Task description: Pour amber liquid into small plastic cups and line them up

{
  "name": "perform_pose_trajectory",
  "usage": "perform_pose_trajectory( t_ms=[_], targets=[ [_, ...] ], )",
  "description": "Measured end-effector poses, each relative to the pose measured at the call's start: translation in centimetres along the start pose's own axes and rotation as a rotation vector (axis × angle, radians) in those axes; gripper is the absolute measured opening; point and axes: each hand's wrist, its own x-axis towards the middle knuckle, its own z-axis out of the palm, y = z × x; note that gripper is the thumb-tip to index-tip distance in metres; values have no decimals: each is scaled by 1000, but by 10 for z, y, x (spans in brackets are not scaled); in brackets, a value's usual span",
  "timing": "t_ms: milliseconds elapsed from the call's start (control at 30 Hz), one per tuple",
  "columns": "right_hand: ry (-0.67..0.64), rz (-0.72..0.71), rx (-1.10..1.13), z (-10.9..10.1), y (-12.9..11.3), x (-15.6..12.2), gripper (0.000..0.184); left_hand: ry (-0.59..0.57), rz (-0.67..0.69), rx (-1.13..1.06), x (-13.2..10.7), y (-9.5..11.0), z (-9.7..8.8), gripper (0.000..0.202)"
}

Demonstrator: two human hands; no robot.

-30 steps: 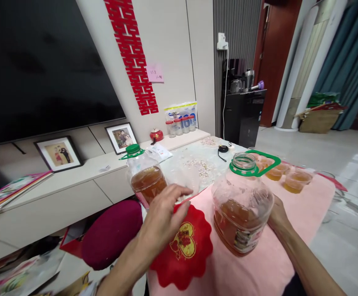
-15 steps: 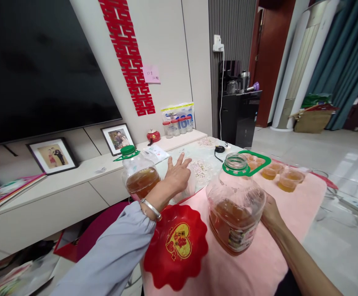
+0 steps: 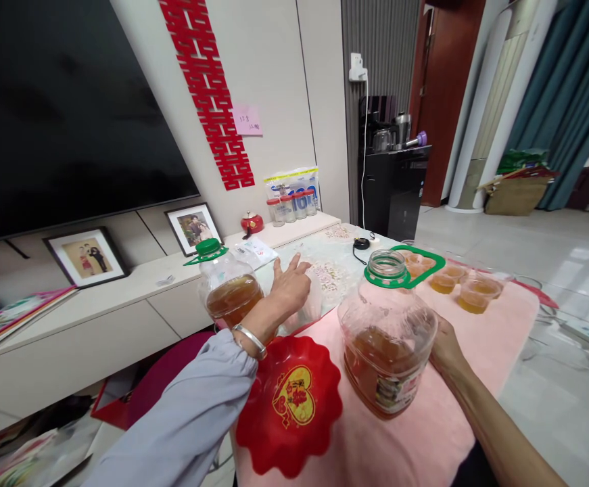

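Here, a clear, green-collared jar of amber liquid, left fingers spread, grip of right fingers uncertain

Clear jug with green handle, amber liquid; red tray bearing a gold heart; pink cloth; teal curtain, upper right of the frame.
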Motion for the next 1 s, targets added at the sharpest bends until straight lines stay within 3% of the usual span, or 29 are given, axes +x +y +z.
perform_pose_trajectory(
  t_ms=[433, 833, 1000],
  targets=[
    [-19, -26, -7, -2, 2, 0, 29, 115, -13, -6, -6, -2, -9, 10],
    [-24, -77, 12, -2, 2, -1, 28, 285, 31, -48, -16, -1, -27, 19],
    [-9, -134, 29, 2, -4, -4, 28, 344, 23, -57, -30, 0, -43, 18]
  ],
)
